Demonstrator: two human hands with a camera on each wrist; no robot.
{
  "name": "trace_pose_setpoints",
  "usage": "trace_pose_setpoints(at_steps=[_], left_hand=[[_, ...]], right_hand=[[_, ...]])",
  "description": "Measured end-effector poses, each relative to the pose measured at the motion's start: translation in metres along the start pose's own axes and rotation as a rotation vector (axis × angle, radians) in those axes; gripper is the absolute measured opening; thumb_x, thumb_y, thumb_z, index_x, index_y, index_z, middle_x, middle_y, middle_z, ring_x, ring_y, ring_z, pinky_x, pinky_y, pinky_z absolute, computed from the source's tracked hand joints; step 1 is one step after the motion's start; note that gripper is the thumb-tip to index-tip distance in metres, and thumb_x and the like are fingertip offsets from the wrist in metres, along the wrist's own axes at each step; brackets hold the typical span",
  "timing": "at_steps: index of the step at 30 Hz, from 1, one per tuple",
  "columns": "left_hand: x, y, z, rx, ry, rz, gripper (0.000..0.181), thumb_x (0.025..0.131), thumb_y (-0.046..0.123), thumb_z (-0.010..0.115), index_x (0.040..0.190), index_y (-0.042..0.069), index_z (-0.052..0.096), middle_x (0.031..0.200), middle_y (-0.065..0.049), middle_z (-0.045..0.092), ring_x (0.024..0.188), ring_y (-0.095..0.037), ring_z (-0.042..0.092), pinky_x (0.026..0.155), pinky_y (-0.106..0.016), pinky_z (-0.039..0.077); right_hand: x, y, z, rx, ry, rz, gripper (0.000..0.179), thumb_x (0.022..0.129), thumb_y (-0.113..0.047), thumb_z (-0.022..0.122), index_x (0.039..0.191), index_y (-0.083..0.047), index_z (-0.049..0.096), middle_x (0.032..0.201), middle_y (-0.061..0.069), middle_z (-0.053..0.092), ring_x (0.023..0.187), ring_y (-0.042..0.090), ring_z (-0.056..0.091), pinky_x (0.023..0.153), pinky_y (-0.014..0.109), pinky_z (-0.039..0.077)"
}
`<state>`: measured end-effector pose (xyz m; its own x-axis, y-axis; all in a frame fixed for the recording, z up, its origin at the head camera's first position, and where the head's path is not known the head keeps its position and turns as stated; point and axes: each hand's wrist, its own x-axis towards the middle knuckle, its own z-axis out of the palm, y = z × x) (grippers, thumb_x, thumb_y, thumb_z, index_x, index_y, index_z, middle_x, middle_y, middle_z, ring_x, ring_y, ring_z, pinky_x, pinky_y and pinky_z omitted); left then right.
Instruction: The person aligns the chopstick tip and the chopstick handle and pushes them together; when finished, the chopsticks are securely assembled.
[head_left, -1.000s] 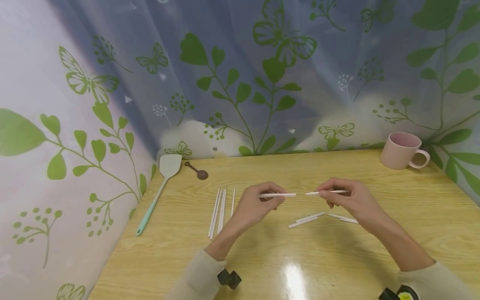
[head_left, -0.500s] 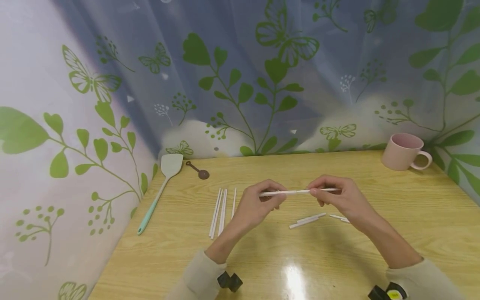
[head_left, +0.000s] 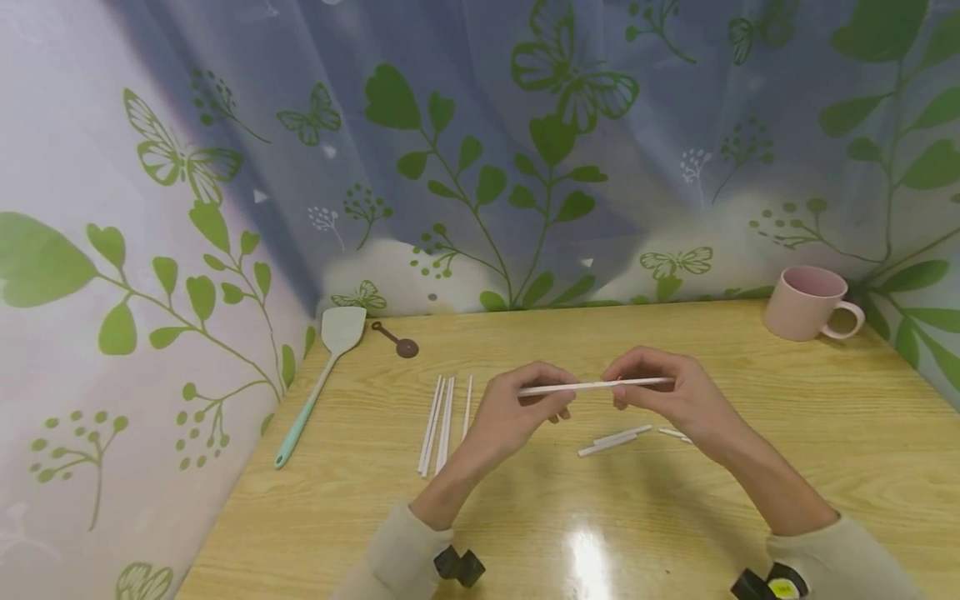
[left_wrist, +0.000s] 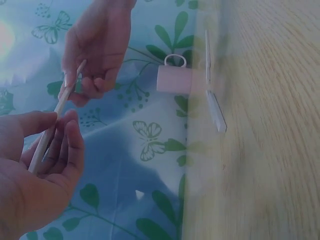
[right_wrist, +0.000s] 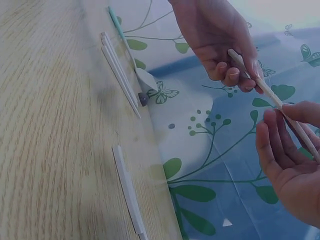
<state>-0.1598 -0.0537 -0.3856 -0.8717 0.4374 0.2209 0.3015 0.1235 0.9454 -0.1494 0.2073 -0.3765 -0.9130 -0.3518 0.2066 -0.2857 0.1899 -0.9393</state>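
My left hand [head_left: 517,410] pinches the thick half of a white two-piece chopstick [head_left: 596,386] between thumb and fingers, above the table. From the other side my right hand [head_left: 678,396] pinches the slimmer half. The halves lie in one straight line, their ends meeting between the hands. In the left wrist view the chopstick [left_wrist: 61,102] runs unbroken from one hand to the other. Below, thick chopstick halves [head_left: 615,440] lie on the table, and slimmer halves [head_left: 675,434] lie partly hidden behind my right hand.
Several full-length white chopsticks [head_left: 433,427] lie left of my left hand, one partly behind it. Farther left are a spatula [head_left: 307,417] with a mint handle and a small brown spoon [head_left: 406,348]. A pink mug [head_left: 802,308] stands at the back right, near the patterned curtain.
My right hand has moved left, bringing its chopstick half up to the one in my left hand. The gap between the two halves has closed. The left hand has hardly moved.
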Motion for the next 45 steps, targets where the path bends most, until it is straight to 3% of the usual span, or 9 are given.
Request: trace_pose_setpoints(at_steps=[7,12,18,25,32,39,45], left_hand=[[-0.004,0.001,-0.006,-0.027,0.003,0.023,0.02,0.1,0.027,0.073,0.117,0.017,0.076,0.093,-0.003,0.076,0.083,-0.029,0.073,0.075,-0.034,0.061],[-0.004,0.001,-0.006,-0.065,0.007,0.042,0.019,0.1,0.024,0.072,0.116,0.015,0.075,0.093,-0.005,0.075,0.087,-0.046,0.07,0.074,-0.033,0.061],[-0.004,0.002,-0.005,-0.075,0.013,0.031,0.02,0.1,0.023,0.073,0.117,0.013,0.074,0.094,-0.005,0.075,0.084,-0.037,0.072,0.074,-0.033,0.061],[-0.004,0.003,-0.004,-0.102,0.006,0.027,0.02,0.1,0.022,0.073,0.117,0.012,0.073,0.094,-0.008,0.075,0.089,-0.048,0.07,0.075,-0.033,0.061],[-0.003,0.003,-0.003,-0.104,0.015,0.02,0.019,0.1,0.023,0.072,0.116,0.012,0.073,0.096,-0.015,0.074,0.081,-0.022,0.073,0.074,-0.032,0.06],[-0.008,-0.005,-0.006,-0.097,0.024,-0.006,0.017,0.103,0.02,0.068,0.117,0.01,0.072,0.095,-0.006,0.074,0.082,-0.029,0.072,0.074,-0.034,0.06],[-0.015,-0.012,-0.014,-0.144,0.048,-0.045,0.021,0.107,0.017,0.061,0.12,0.005,0.071,0.099,-0.021,0.072,0.078,-0.02,0.071,0.072,-0.029,0.059]], right_hand=[[0.004,0.001,0.003,0.08,0.015,0.0,0.021,0.1,-0.013,0.071,0.117,0.0,0.071,0.097,0.013,0.076,0.088,0.034,0.075,0.085,0.042,0.062],[0.007,-0.001,0.009,0.111,0.025,-0.025,0.02,0.1,-0.01,0.071,0.116,0.002,0.072,0.094,0.011,0.077,0.084,0.031,0.076,0.084,0.039,0.062],[0.01,-0.002,0.015,0.135,0.003,-0.041,0.018,0.1,-0.009,0.07,0.114,0.003,0.071,0.095,0.01,0.075,0.085,0.028,0.076,0.087,0.038,0.061],[0.013,-0.003,0.02,0.133,-0.007,-0.014,0.019,0.101,-0.012,0.07,0.114,0.002,0.07,0.098,0.012,0.075,0.089,0.034,0.076,0.088,0.039,0.061],[0.016,-0.004,0.022,0.128,-0.01,-0.02,0.019,0.101,-0.013,0.07,0.113,0.002,0.069,0.098,0.013,0.075,0.09,0.039,0.075,0.088,0.04,0.061],[0.019,0.0,0.019,0.103,-0.083,-0.052,0.018,0.103,-0.011,0.066,0.115,0.001,0.069,0.096,0.014,0.075,0.09,0.034,0.074,0.087,0.04,0.061],[0.024,0.003,0.015,0.063,-0.098,-0.039,0.019,0.104,-0.013,0.065,0.117,0.0,0.069,0.098,0.015,0.075,0.091,0.032,0.075,0.089,0.037,0.06]])
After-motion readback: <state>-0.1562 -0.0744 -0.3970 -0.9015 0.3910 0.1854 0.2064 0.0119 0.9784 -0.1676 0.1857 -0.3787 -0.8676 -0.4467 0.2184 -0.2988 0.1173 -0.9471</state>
